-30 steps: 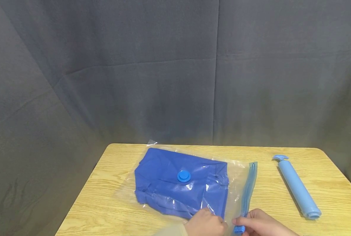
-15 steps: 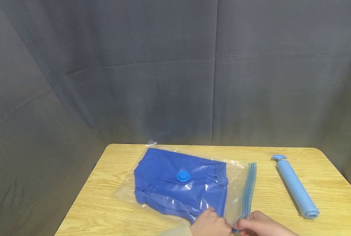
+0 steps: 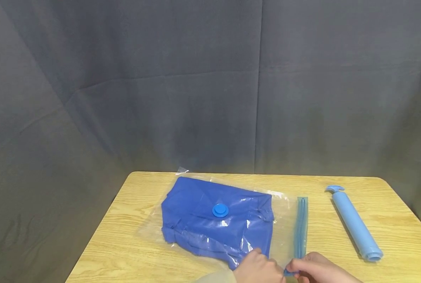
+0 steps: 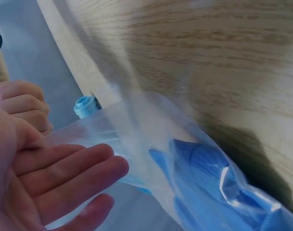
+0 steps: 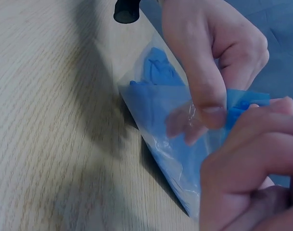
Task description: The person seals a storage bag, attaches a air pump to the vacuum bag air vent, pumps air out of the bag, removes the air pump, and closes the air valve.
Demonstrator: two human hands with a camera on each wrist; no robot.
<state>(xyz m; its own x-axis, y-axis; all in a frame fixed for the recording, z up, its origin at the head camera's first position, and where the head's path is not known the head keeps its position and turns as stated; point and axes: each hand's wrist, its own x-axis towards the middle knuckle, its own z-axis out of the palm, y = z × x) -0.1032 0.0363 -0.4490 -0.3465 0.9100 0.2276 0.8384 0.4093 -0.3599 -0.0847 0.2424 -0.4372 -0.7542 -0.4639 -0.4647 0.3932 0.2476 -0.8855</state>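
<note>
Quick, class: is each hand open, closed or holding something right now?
Left hand: closed, pinching the clear bag.
Right hand: closed, pinching the near end of the blue zip strip.

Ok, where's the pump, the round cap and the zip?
Pump (image 3: 356,226): head view, middle of its tube.
Cap (image 3: 220,210): head view, its round top.
Zip (image 3: 301,227): head view, middle of its strip.

I see a wooden table (image 3: 113,243). A clear bag (image 3: 231,228) lies mostly on its left half. A blue pump (image 3: 355,226) lies near the right edge.
</note>
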